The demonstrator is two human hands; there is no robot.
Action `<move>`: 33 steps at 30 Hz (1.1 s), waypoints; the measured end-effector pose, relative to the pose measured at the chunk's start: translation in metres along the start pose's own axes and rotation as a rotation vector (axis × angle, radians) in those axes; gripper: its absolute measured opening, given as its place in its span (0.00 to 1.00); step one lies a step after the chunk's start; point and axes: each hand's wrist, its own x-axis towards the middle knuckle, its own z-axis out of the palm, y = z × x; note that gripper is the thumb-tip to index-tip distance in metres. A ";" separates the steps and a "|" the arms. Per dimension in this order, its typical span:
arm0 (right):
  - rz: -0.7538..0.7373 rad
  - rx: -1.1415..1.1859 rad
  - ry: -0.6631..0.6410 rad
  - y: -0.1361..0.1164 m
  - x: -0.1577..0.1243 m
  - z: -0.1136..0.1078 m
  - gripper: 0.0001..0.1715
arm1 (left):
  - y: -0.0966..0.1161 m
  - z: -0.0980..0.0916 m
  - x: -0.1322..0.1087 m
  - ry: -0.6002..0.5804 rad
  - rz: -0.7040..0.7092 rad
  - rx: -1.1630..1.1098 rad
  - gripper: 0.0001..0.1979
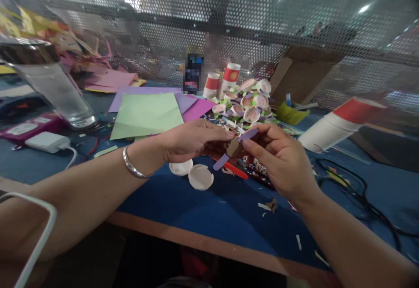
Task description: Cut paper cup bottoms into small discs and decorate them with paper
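Between my two hands is a purple paper strip (pixel 221 162) with a small brown cardboard piece (pixel 233 148) across its middle. The fingers of my left hand (pixel 196 137) pinch it at the cardboard's upper left edge. My right hand (pixel 278 155) has thumb and fingers closed on the strip's upper right end. Below my left hand, two round white paper cup bottoms (pixel 200 177) lie on the blue table (pixel 196 211). A red stick-like object (pixel 237 169) and paper scraps are under the strip, partly hidden by my hands.
Behind my hands is a pile of round paper pieces with purple and green strips (pixel 252 114). Red and white cups (pixel 231 76) stand behind it. Green paper (pixel 147 115) lies left, near a glass of water (pixel 70 96). Black cables (pixel 363 192) and a tilted cup stack (pixel 337 126) are right.
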 end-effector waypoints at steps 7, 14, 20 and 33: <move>-0.021 -0.049 0.033 0.002 0.001 -0.001 0.10 | 0.017 -0.003 -0.010 0.045 0.049 0.459 0.14; -0.117 -0.176 0.070 0.004 0.003 -0.007 0.07 | 0.021 0.009 -0.028 0.038 0.073 1.144 0.08; -0.140 -0.337 0.011 0.009 0.002 -0.006 0.08 | 0.011 0.019 -0.033 0.100 0.094 1.551 0.10; -0.217 -0.460 -0.024 0.005 0.000 -0.008 0.05 | 0.015 0.026 -0.033 0.109 -0.033 1.770 0.12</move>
